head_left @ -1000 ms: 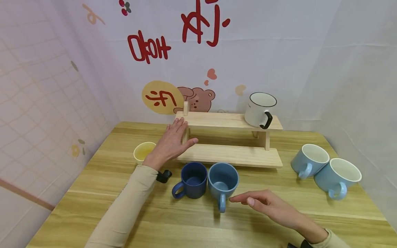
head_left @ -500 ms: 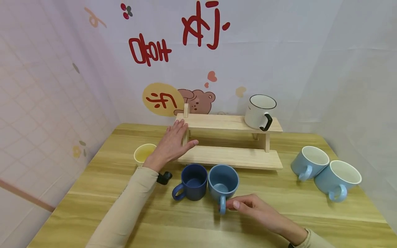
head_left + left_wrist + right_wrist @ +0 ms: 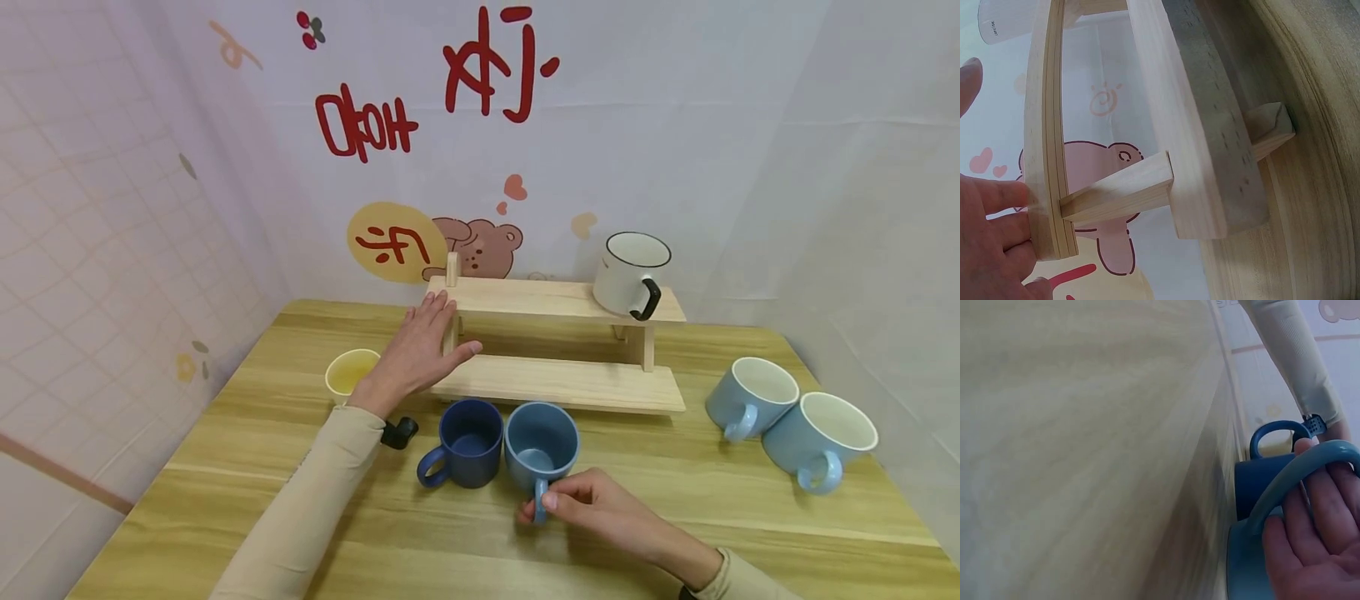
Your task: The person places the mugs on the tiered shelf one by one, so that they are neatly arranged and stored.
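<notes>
With fingers through its handle and the thumb on it, my right hand (image 3: 603,510) grips a medium-blue mug (image 3: 542,437), which stands upright on the table. In the right wrist view, several fingers pass through the mug's handle (image 3: 1294,478). Close to its left is a navy mug (image 3: 474,462), handle pointing left. My left hand (image 3: 416,354) rests on the left end of a two-tier wooden shelf (image 3: 558,382), fingers extended and thumb spread. The left wrist view shows its fingertips against the edge of the upper board (image 3: 1046,137).
A white mug (image 3: 626,279) with a black handle sits on the shelf's upper board, right side. Two light-blue mugs (image 3: 731,404) stand together on the table's right. Partly behind my left wrist is a yellow cup (image 3: 348,375). A printed cloth (image 3: 675,133) hangs behind.
My right hand has moved left to the medium-blue mug and taken hold of its handle. The left hand stays on the shelf. The mugs have not visibly moved.
</notes>
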Demonstrator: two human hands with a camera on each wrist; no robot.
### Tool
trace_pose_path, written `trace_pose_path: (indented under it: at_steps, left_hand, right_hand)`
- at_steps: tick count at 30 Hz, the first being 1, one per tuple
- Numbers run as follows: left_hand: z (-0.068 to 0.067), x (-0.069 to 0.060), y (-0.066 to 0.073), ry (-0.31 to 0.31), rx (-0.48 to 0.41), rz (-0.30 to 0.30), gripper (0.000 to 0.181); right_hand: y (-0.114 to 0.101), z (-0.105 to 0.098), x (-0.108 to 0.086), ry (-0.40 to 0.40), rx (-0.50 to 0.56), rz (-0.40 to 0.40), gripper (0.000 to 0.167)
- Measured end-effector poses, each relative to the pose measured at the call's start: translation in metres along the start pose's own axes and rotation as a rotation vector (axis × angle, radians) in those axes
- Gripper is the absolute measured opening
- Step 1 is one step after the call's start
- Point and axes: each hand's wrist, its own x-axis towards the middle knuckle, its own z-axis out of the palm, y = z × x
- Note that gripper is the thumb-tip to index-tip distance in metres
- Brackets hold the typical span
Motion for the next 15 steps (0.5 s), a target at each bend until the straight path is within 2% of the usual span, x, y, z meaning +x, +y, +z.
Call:
trace_pose_path:
  at_steps: [9,15]
  left_hand:
    - [0.001,-0.001,0.0,-0.004,0.0,-0.001,0.095]
    - [0.001,0.0,-0.001,0.004,-0.007,0.006,0.094]
  right_hand:
    - [-0.003,-0.009,-0.012,0.12,-0.085,0.099,0.029]
    - [-0.006,-0.016,-0.018,0.193,-0.155,0.038,0.03]
